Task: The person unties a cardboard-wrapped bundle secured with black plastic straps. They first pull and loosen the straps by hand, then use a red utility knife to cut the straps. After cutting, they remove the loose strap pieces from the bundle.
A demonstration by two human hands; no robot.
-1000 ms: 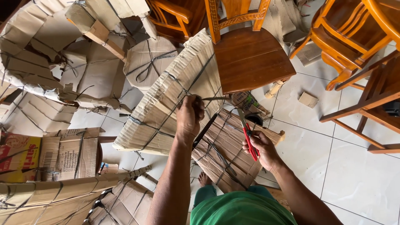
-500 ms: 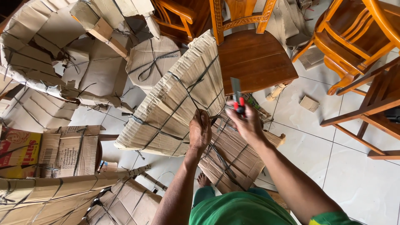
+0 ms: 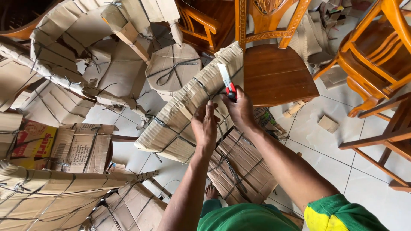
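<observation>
From the head view, the right hand (image 3: 240, 109) is closed around a red-handled utility knife (image 3: 227, 82) whose blade points up and slightly left, over the long cardboard-wrapped, black-strapped furniture piece (image 3: 188, 109) slanting from lower left to upper right. The left hand (image 3: 205, 126) lies just beside it with fingers curled against the cardboard (whether it pinches a strap I cannot tell). Wrapped bundles crowd the left, a brown wooden chair (image 3: 274, 72) touches the piece's upper end, and bare white tiled floor (image 3: 325, 149) opens to the right.

Furniture workshop or packing area. Varnished wooden chairs (image 3: 274, 72) stand unwrapped on a pale tiled floor (image 3: 368, 188); more orange-brown chair frames (image 3: 376, 55) crowd the right side. Other pieces are bundled in corrugated cardboard (image 3: 184, 111) tied with dark strapping, heaped left and foreground (shapes suggest wrapped chair parts). Loose wood offcuts (image 3: 328, 123) lie on the tiles.
</observation>
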